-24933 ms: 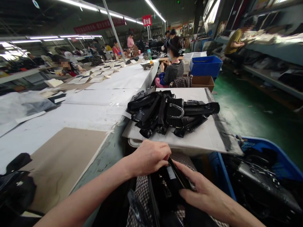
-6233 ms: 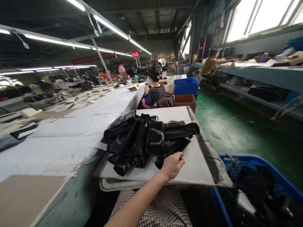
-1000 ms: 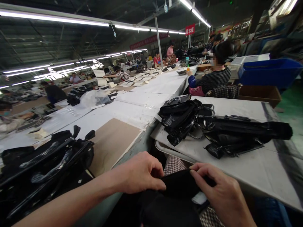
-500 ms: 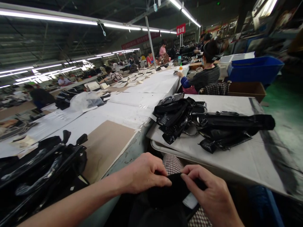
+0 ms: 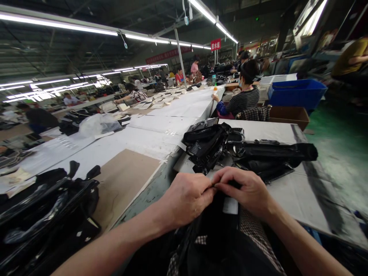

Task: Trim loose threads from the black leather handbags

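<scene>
My left hand and my right hand meet above my lap, fingertips touching or almost so. Both are closed in a pinch on the top edge of a black fabric piece, which hangs down over my checkered clothing. A white label shows on the fabric just below my right fingers. The exact spot between the fingertips is hidden. Beyond my hands, black bag-like pieces with shiny handles lie on a side table.
At left, a pile of black shiny pieces lies beside a brown board on the long white worktable. A seated co-worker in a striped top is near a blue bin and a cardboard box. Clear plastic lies farther left.
Both hands have risen and come together, lifting the black fabric's edge. The gap between my fingertips has closed. The view has shifted slightly, and a person in yellow now shows at far right.
</scene>
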Motion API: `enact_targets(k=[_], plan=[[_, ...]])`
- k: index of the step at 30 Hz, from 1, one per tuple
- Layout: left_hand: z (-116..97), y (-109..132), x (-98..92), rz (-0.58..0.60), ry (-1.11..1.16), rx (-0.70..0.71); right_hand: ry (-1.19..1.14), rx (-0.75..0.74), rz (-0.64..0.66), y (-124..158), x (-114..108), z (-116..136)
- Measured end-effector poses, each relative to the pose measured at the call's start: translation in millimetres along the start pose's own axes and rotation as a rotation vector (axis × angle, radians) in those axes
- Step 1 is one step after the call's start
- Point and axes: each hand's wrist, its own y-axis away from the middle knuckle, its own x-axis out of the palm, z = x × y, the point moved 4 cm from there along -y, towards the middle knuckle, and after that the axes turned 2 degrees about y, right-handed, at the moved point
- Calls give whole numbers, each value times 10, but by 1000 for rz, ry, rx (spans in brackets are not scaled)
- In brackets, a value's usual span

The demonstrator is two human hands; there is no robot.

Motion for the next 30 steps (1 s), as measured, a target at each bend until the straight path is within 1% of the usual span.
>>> enact_targets(k=[2,3,4,6,7,9,11,14,16,18,20,21,24,26,28,30], plan=[[11,18,41,-123,-63,-56,-79,7,100,-162,-19,-114],[35,44,103,-166,-86,-89,-109,22,137,-202,7,-187],[69,77,189,-191,-100,-124,-129,41,164,-211,54,-263],[153,159,399,-202,-116,-184,-132,89,181,-150,183,-407],[194,203,500,-202,-125,-206,-127,121,170,-90,249,-464],[264,282,649,-218,-139,-240,-104,196,103,60,347,-527],[306,337,707,-247,-154,-266,-81,277,13,228,388,-513],[317,374,679,-254,-178,-265,-202,494,-31,512,417,-439],[303,385,633,-234,-190,-244,-304,662,-18,720,433,-398],[292,399,588,-208,-201,-237,-348,759,27,905,448,-359],[294,410,549,-168,-221,-258,-385,771,68,1035,467,-315],[298,411,533,-139,-228,-275,-404,762,68,1078,474,-294],[307,381,479,-58,-188,-311,-404,742,-3,1155,484,-258],[297,317,432,-37,-73,-280,-368,743,-15,1191,508,-264],[276,221,393,-18,83,-210,-342,724,-6,1223,542,-288],[255,109,380,27,194,-137,-327,699,-6,1252,569,-323]])
